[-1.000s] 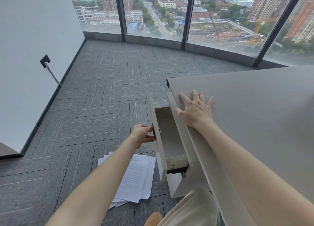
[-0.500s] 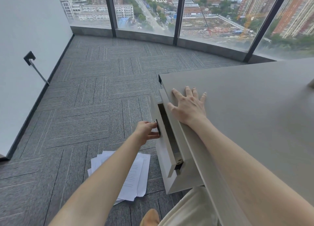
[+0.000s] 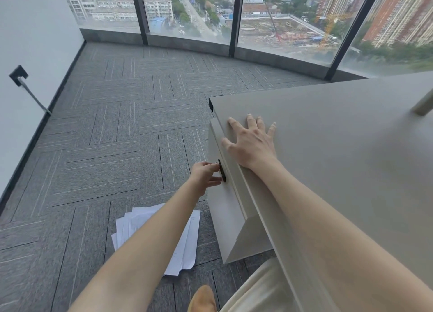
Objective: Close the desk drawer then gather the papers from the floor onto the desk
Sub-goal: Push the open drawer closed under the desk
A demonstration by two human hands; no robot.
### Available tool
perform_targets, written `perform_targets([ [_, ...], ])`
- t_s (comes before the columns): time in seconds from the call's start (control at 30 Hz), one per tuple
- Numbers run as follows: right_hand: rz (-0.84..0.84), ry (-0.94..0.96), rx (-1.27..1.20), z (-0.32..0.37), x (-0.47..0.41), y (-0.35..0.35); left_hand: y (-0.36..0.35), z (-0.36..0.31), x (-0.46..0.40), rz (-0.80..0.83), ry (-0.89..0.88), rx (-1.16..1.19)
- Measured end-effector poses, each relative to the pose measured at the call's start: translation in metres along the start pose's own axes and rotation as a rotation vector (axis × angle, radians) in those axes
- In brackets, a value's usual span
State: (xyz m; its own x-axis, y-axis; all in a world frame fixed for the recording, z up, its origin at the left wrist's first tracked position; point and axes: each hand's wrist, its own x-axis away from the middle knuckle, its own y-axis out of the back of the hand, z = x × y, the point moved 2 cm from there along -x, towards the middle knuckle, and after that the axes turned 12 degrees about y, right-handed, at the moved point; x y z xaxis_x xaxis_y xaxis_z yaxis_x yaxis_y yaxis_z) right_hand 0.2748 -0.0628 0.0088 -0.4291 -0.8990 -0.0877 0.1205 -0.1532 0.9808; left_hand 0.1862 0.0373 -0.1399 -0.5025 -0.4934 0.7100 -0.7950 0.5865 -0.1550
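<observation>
Left hand [image 3: 206, 174] pinches dark handle [image 3: 222, 170] on smooth beige drawer [image 3: 225, 208]

The left forearm hides the middle of the loose white paper sheets [image 3: 187, 246] — a pale object [image 3: 424, 105] on the beige counter [image 3: 339, 159] is cut off at the right edge.

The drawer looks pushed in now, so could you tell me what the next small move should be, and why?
Probably let go of the handle and lower the left hand toward the papers. The drawer front sits flush with the cabinet, no gap showing, while the sheets lie fanned on the carpet just below that forearm. The right hand rests flat on the desk.
</observation>
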Motion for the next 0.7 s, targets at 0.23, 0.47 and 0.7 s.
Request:
perform_targets([
  [0.23,-0.007,-0.007,0.006,0.001,-0.003,-0.002,-0.003,0.001,-0.002,0.009,-0.017,0.026],
  [0.47,-0.013,-0.012,0.002,0.002,-0.003,-0.001,-0.002,0.0,-0.006,-0.013,-0.069,-0.066],
  [0.7,-0.018,-0.013,-0.006,0.002,-0.002,-0.001,-0.001,-0.012,-0.006,-0.041,-0.033,-0.271],
])
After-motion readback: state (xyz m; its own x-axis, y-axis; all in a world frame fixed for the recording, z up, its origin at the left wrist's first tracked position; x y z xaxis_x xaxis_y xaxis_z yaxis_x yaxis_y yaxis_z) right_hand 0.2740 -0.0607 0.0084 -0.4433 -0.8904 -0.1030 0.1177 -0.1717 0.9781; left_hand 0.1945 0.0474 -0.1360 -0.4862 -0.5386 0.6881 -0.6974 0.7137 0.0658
